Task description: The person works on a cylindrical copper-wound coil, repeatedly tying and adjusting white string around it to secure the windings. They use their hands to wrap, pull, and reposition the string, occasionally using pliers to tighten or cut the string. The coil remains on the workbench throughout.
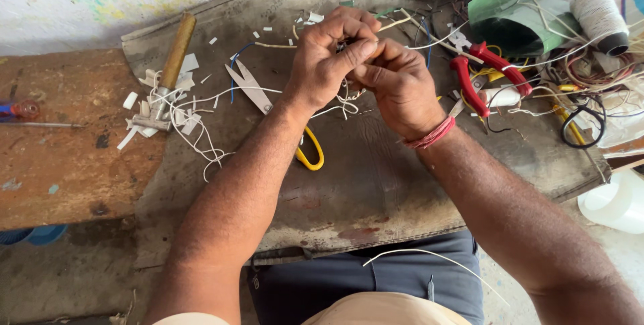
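here my left hand (329, 53) and my right hand (396, 80) are pressed close together up over the dark mat (362, 184), so i can look right at the little thing between them. both hands are curled tight, fingers pinched around thin white wires (345, 100) that hang down under them. what sits at the very tip of my fingers is hidden by my own knuckles, so i cannot tell what it is. the scissors (255, 90) with yellow handles lie on the mat just by my left arm, and my arm covers part of them. the red pliers (483, 73) lie near my right hand, easy to grab. the heap of wires behind them is too mixed up to sort out. the hammer (171, 63) rests well apart on the left.
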